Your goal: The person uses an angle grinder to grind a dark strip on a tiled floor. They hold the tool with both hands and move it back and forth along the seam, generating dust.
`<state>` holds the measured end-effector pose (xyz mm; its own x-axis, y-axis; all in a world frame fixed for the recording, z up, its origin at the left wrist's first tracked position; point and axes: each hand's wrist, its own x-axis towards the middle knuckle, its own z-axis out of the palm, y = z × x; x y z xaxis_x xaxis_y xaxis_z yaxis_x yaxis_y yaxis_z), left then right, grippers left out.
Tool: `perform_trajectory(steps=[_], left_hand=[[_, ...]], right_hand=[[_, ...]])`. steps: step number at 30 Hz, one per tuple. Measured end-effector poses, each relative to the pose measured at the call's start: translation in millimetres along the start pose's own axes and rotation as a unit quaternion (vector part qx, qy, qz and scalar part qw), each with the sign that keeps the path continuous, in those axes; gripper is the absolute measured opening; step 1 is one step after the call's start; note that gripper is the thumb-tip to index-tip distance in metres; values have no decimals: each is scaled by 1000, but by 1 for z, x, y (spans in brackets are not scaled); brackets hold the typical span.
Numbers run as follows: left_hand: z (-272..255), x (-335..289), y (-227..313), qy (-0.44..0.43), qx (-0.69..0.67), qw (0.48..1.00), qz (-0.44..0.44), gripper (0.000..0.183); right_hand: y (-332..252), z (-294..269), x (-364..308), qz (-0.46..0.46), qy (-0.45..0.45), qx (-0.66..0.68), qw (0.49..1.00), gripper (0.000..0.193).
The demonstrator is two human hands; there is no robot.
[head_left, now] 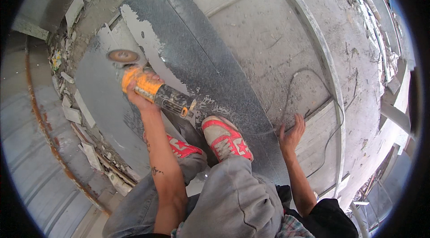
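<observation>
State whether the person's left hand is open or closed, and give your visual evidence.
Closed: the left hand wraps around the body of the yellow-and-black grinder, which it holds above the grey slab.

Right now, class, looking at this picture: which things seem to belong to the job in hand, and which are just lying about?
Likely in the job:
- grinder, gripped in the left hand
- its round disc
- dark slab, near the right hand

Apparently lying about:
- broken scraps
- rusty rod
- long pale bar
- cord, though its connection can't be seen
</observation>
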<state>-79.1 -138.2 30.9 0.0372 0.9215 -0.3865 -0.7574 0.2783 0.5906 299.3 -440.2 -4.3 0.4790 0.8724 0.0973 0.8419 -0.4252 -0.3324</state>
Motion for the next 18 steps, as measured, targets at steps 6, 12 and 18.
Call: perform_trajectory(steps=[6,12,18], left_hand=[[-16,-27,4,-43,-22,998,32,56],[4,-50,0,-82,-109,990,47,60],[46,-74,31,-113,-72,986,95,59]], right_hand=[[35,7,-47,49,-118,45,991,45],[51,4,-46,11,-194,8,981,40],[39,7,-47,-6,-217,10,976,39]])
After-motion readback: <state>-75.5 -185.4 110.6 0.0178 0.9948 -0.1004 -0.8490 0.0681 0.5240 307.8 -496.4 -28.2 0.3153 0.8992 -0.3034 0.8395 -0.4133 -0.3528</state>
